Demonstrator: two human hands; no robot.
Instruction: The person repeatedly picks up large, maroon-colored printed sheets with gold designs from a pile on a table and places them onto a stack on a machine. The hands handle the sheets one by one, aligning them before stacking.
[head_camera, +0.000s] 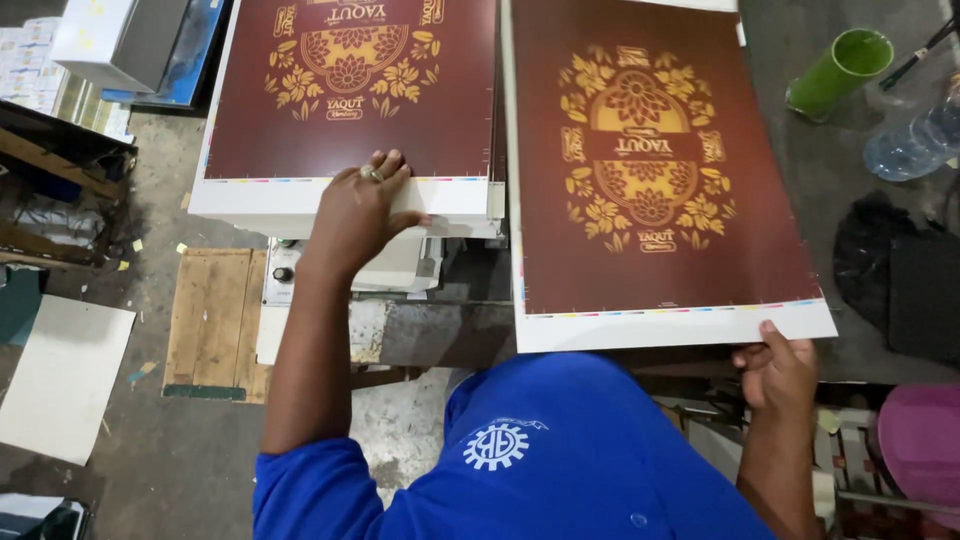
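Head-camera view: a printed maroon sheet (660, 170) with gold floral pattern is held at its near white margin by the right hand (778, 372), the grip pinching the corner between thumb and fingers. The left hand (360, 210) is pressed flat, fingers spread, on the near edge of a stack of like sheets (350, 100). The sheet seems to be being squared up on the worktop (850, 180); careful edge alignment is called for next.
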